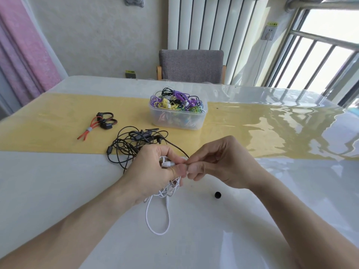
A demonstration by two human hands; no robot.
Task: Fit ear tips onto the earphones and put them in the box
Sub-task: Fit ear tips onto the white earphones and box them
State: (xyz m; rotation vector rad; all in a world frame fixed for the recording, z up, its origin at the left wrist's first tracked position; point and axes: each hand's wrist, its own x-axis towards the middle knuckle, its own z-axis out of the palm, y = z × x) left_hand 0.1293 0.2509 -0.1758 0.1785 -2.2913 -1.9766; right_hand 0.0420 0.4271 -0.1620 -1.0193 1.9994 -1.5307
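My left hand (153, 171) grips a bundle of white earphones (158, 212), one earbud held between thumb and fingers, the cord looping down onto the table. My right hand (215, 164) pinches the tip of that earbud, fingertips meeting those of the left hand; whatever sits between them is hidden. A small black ear tip (217, 195) lies on the table below my right hand. A clear plastic box (177, 118) full of coloured earphones stands farther back on the yellow runner.
A tangle of black earphones (134, 144) lies just behind my left hand. An orange and black pair (101, 123) lies to the left on the yellow runner (58, 123). A grey chair (191, 66) stands at the table's far side.
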